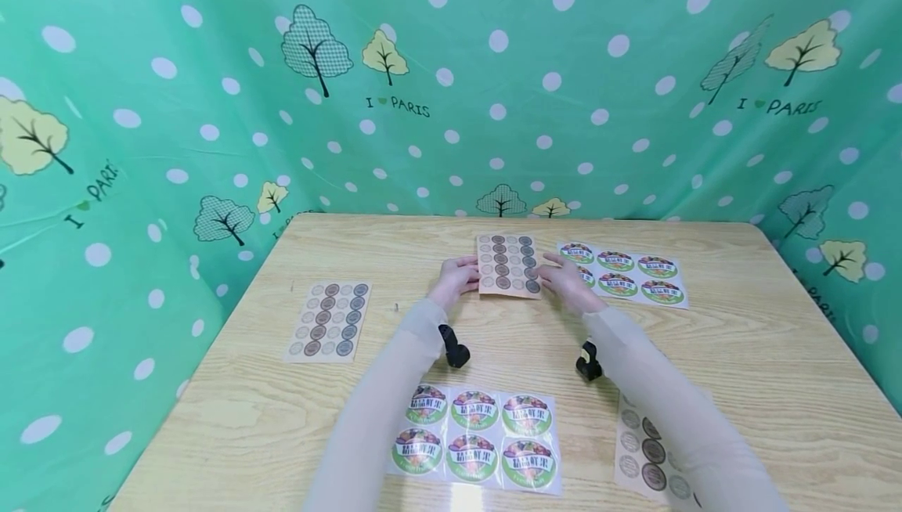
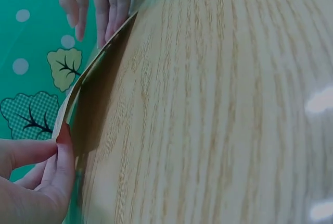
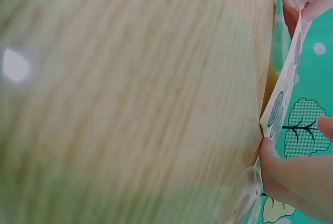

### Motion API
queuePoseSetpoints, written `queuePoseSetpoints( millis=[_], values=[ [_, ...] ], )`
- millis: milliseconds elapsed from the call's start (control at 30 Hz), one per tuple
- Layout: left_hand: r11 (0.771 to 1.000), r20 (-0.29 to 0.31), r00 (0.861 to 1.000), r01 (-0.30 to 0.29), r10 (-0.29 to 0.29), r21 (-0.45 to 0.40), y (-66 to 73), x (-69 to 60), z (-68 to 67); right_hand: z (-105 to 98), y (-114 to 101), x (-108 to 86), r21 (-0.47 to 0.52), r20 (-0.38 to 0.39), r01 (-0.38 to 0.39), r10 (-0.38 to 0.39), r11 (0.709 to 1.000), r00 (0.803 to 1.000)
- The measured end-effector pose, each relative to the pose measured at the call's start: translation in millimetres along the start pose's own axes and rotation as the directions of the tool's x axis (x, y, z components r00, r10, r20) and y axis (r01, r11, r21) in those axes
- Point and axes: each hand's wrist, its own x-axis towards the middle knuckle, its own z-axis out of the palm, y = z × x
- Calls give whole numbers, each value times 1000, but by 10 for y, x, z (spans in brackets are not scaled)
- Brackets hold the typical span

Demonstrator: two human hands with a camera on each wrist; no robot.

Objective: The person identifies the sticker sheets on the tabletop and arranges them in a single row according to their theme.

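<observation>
A brown sheet of round stickers (image 1: 506,265) lies near the back of the table, with its near edge raised. My left hand (image 1: 456,281) is at its left side. In the left wrist view, the thumb and fingers of the left hand (image 2: 39,182) pinch a corner of the sheet (image 2: 86,73). My right hand (image 1: 567,285) is at the sheet's right side. In the right wrist view, fingers of the right hand (image 3: 296,177) touch the sheet's edge (image 3: 283,99), while another finger or thumb stands apart from it.
A similar brown sticker sheet (image 1: 327,322) lies on the left of the table (image 1: 239,418). Another (image 1: 637,449) is partly under the right forearm. Fruit-label sheets lie behind the right hand (image 1: 651,277) and at the front (image 1: 486,441). A green curtain (image 1: 451,89) surrounds the table.
</observation>
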Motion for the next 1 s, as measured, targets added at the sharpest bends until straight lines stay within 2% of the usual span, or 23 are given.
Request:
queuePoseSetpoints(
  millis=[33, 100, 133, 233, 267, 333, 367, 400, 600, 767, 867, 1000],
  values=[
    [999, 29, 999, -31, 31, -29, -36, 29, -25, -2, -3, -11, 17, 3, -3, 3, 1000, 1000],
    [999, 35, 999, -24, 26, -44, -38, 24, -41, -6, -20, -40, 69, 14, -12, 11, 998, 1000],
    [996, 62, 997, -49, 54, -69, -137, 170, -84, -9, -34, -58, 98, 24, -17, 15, 995, 1000],
    [995, 75, 996, -43, 50, -88, -125, 134, -115, -14, -78, -105, 170, 33, -50, 45, 984, 998],
    [998, 44, 999, -7, 10, -62, -47, 25, -93, -22, -82, -108, 181, 34, -56, 51, 982, 998],
    [998, 45, 999, -3, 5, -57, -16, -45, -100, -31, -77, -107, 190, 31, -67, 62, 979, 998],
    [999, 24, 999, 23, -22, -35, 83, -205, -72, -33, -71, -105, 190, 24, -70, 67, 979, 997],
    [999, 34, 999, 21, -19, -34, 94, -237, -84, -38, -55, -101, 180, 23, -67, 64, 981, 998],
    [1000, 56, 998, 10, -10, 6, 103, -323, -96, -53, -40, -155, 134, -1, -45, 45, 990, 999],
    [999, 69, 998, 5, -8, 39, 106, -394, -80, -49, -49, -207, 80, -53, -27, 31, 996, 998],
    [999, 78, 997, -7, 4, 49, 112, -447, -74, -35, -60, -228, 67, -87, -35, 41, 997, 995],
    [998, 90, 996, -27, 23, 50, 109, -524, -87, -19, -77, -272, 65, -95, -45, 51, 997, 994]
  ],
)
